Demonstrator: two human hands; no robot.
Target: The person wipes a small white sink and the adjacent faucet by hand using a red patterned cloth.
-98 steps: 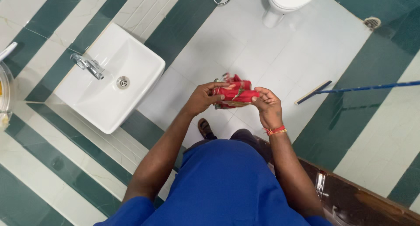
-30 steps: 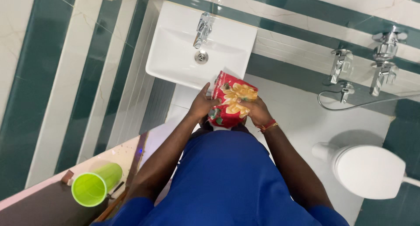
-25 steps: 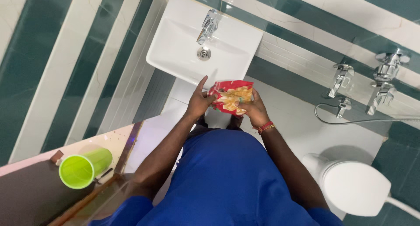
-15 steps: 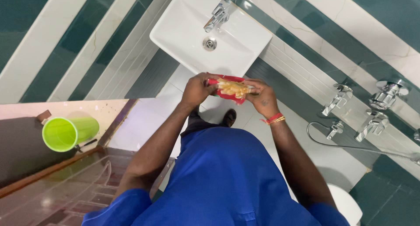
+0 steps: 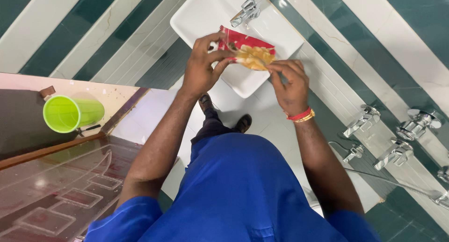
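Note:
A folded red cloth with a yellow flower pattern (image 5: 248, 49) is held between both hands over the front of a white wash basin (image 5: 206, 15). My left hand (image 5: 202, 66) grips the cloth's left end. My right hand (image 5: 291, 85), with a red and gold band at the wrist, pinches its right end. The basin's chrome tap (image 5: 246, 8) lies just above the cloth.
A lime green cup (image 5: 71, 113) lies on its side on a dark wooden surface (image 5: 51, 176) at the left. Chrome wall taps (image 5: 397, 139) and a hose are at the right. Green and white striped tiles cover the wall; white floor tiles lie below.
Both hands have risen with the cloth, from in front of the basin to over its front rim. The view has swung, and the toilet has left the picture.

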